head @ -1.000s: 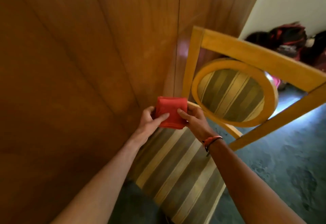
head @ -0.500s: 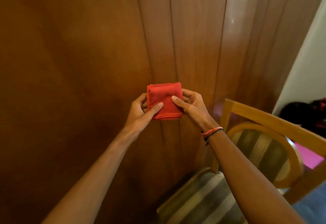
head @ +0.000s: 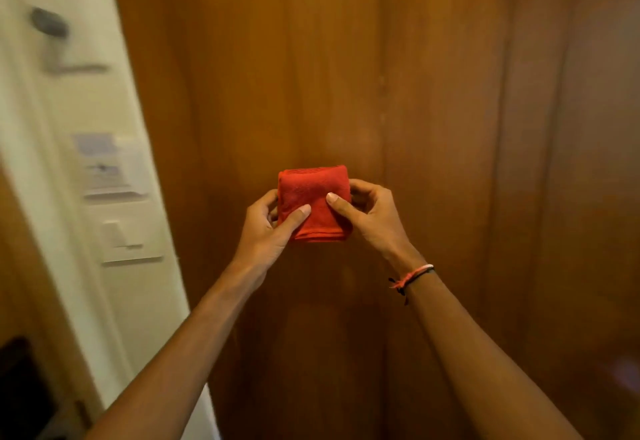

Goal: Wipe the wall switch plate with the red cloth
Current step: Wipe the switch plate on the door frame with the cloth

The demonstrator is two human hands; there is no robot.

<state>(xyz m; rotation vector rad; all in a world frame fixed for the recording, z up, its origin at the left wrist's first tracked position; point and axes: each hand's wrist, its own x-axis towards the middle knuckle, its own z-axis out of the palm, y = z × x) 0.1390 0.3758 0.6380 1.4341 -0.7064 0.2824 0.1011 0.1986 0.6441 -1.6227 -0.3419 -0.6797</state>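
A folded red cloth (head: pixel 313 202) is held up in front of the brown wood panelling, pinched from both sides. My left hand (head: pixel 268 228) grips its left edge with the thumb across the front. My right hand (head: pixel 372 218) grips its right edge the same way. A white wall switch plate (head: pixel 131 240) sits on the cream wall strip at the left, blurred, well to the left of the cloth and a little lower. Neither hand touches it.
Above the switch plate is a second white plate with a card slot (head: pixel 110 166). Higher up hangs a grey hook or fitting (head: pixel 50 29). The wood-panelled wall (head: pixel 450 128) fills the middle and right. A dark object (head: pixel 20 380) sits low at the left.
The view has swung up and left: the chair has left the frame and the cream wall strip with the switch plates has come in. Both hands still hold the cloth the same way.
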